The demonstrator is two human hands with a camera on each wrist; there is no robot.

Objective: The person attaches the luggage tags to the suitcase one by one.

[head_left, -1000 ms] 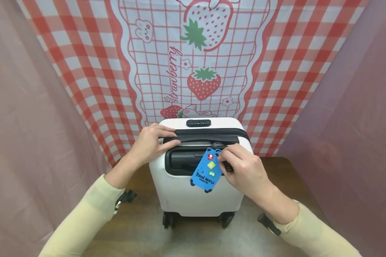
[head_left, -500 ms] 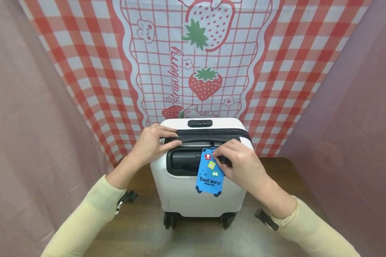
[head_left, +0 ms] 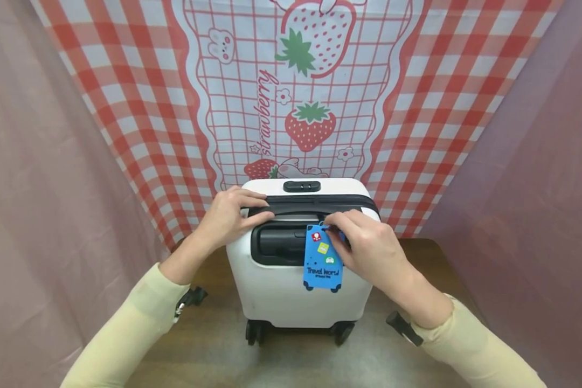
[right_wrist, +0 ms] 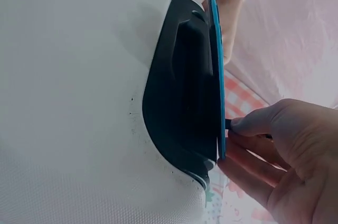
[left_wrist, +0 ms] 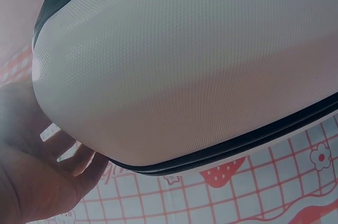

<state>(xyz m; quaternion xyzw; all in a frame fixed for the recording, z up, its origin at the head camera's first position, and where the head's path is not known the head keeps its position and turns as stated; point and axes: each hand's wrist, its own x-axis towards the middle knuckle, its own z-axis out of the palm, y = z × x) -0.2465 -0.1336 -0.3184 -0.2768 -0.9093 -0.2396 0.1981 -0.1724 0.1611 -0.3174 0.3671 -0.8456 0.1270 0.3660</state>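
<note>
A white hard-shell suitcase stands upright in the head view, its black carry handle across the top. My left hand rests on the top left corner, fingers stretched toward the handle's end; in the left wrist view the hand lies along the shell's edge. A blue luggage tag printed "Travel World" hangs in front of the recessed black panel. At the tag's top my right hand pinches its black strap. The right wrist view shows the strap between thumb and fingers, the tag edge-on.
The suitcase's black wheels stand on a brown wooden table. Behind rises a red-checked strawberry cloth. Pink curtains flank both sides. A combination lock is set in the suitcase top.
The luggage tag has swung from a slant to hanging nearly straight and shifted a little right. My right fingers have moved slightly up at the strap. The left hand stays on the suitcase.
</note>
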